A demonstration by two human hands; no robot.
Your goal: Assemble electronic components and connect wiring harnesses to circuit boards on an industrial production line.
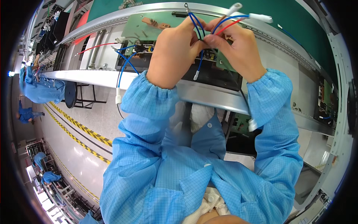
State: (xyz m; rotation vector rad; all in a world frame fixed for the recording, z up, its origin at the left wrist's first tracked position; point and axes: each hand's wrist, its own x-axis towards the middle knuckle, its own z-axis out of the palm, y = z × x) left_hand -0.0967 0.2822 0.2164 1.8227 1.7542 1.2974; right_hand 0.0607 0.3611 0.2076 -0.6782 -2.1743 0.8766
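From afar, I have the left hand pinching blue wires and the right hand pinching a red wire over the green board.

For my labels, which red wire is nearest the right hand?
The red wire extending from the right hand; the other red wire sits apart, left of the left hand.

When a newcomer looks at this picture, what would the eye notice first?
Probably the bare left hand and right hand, close together at upper centre, holding thin blue and red insulated wires. Below, light-blue checked fabric sleeves fill the middle. At left, yellow-and-black striped tape runs across the shiny grey floor.
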